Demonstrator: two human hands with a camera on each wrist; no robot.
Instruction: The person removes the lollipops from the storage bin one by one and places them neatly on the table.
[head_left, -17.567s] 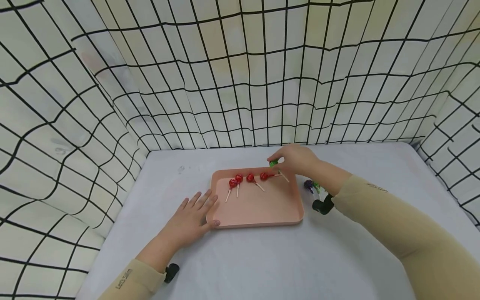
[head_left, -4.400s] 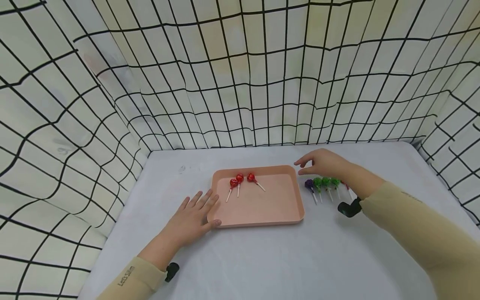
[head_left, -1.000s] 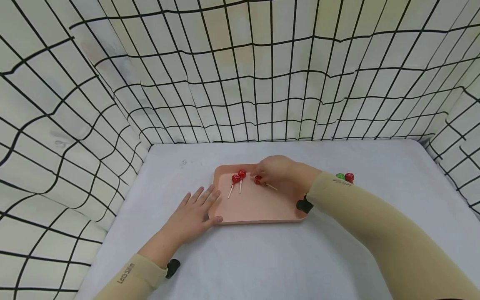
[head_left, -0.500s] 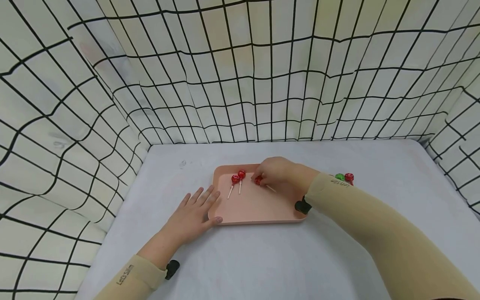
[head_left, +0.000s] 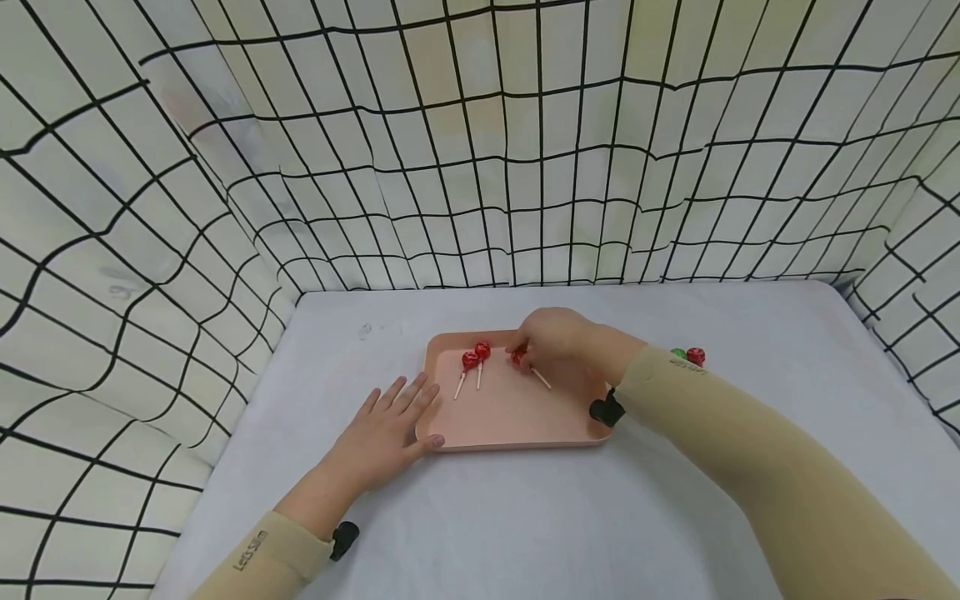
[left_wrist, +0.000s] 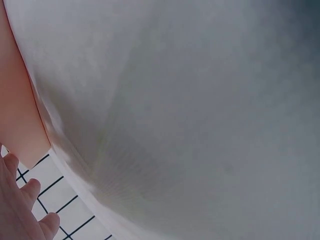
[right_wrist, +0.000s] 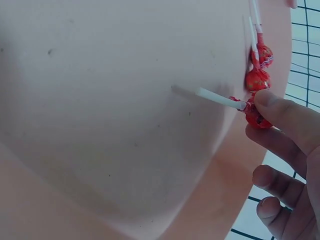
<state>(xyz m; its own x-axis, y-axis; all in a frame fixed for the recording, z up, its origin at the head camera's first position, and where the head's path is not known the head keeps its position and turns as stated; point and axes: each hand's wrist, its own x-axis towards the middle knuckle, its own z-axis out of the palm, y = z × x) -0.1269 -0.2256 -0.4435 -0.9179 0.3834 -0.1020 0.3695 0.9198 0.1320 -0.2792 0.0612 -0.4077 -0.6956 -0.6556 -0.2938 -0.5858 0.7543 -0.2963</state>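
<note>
My right hand (head_left: 558,337) is over the back part of the peach tray (head_left: 517,421), pinching the wrapped head of a red lollipop (right_wrist: 257,119) between thumb and forefinger. Its white stick points toward the tray floor. Left of it, two more red lollipops (head_left: 469,361) lie close together on the tray, sticks toward the front. With fingers spread, my left hand (head_left: 390,433) rests at the tray's left edge, thumb by the front corner. Only part of that hand shows in the left wrist view, beside the tray's side.
On the white table (head_left: 495,525), right of the tray, a green lollipop (head_left: 678,353) and a red lollipop (head_left: 696,357) show past my right sleeve, which hides the space in front of them. A black-grid white screen (head_left: 525,192) surrounds the table's back and sides.
Earlier my right hand held a green lollipop; later it was by a row of lollipops right of the tray. It has since moved left onto the tray and pinched a red lollipop.
</note>
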